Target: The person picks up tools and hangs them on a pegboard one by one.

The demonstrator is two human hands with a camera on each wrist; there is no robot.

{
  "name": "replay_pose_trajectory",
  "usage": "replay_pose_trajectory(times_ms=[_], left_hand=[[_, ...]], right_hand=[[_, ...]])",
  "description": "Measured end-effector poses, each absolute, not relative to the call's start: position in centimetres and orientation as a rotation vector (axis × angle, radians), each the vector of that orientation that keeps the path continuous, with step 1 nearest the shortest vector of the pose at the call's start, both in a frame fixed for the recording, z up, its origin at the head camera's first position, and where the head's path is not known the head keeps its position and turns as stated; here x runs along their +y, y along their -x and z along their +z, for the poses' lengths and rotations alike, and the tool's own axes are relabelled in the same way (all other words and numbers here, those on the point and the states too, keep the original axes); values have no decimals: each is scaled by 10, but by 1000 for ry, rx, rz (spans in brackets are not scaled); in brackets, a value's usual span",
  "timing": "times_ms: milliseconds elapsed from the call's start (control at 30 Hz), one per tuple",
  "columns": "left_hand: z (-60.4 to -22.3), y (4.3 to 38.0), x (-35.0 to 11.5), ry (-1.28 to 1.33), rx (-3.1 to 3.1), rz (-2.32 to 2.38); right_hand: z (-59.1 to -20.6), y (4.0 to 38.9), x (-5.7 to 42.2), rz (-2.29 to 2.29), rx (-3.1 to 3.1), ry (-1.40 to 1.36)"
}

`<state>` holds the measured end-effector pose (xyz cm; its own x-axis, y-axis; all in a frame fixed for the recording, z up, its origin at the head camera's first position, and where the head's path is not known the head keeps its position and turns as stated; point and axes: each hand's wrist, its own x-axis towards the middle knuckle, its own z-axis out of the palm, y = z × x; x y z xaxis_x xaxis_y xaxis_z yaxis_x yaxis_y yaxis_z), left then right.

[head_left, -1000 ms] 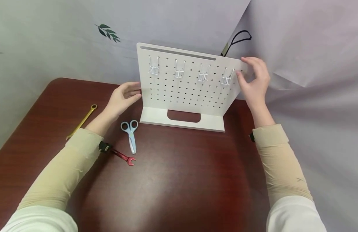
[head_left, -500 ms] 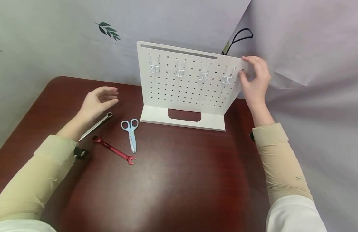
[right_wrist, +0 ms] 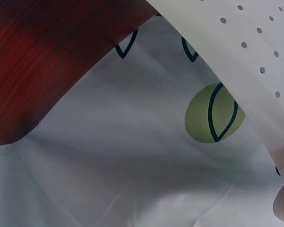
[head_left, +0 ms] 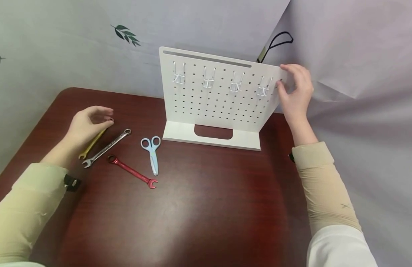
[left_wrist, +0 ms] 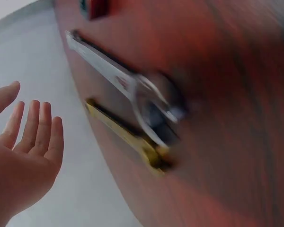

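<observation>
My right hand (head_left: 297,94) pinches the upper right corner of a white pegboard (head_left: 222,107), thumb on its front face. The board stands upright on its base and carries several white wire hooks (head_left: 208,82). To the left, my left hand (head_left: 87,126) hovers over a yellow wrench (head_left: 93,144), partly covering it, fingers loosely bent and holding nothing. Beside that lie a silver wrench (head_left: 107,147), then a red wrench (head_left: 132,171). Light blue scissors (head_left: 153,159) lie between the wrenches and the board. In the left wrist view, the open palm (left_wrist: 28,165) is apart from the blurred wrenches.
All of it stands on a dark red-brown wooden table (head_left: 199,200) with rounded corners. A pale cloth backdrop (head_left: 75,48) with leaf prints hangs behind and at the right. The table edge (right_wrist: 75,82) runs close to the board's right side.
My left hand has left the pegboard's left edge and moved left over the yellow wrench, uncovering the silver and red wrenches. My right hand stays on the board's corner.
</observation>
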<state>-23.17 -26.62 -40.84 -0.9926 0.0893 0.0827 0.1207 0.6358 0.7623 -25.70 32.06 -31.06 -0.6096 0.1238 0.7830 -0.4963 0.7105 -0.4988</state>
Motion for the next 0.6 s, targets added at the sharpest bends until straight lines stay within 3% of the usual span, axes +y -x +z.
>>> replay_pose_trajectory(times_ms=[600], left_hand=[[-426,232,-305,196,-3027,-1070]], right_hand=[[-312,259,322,900,-2049,-281]])
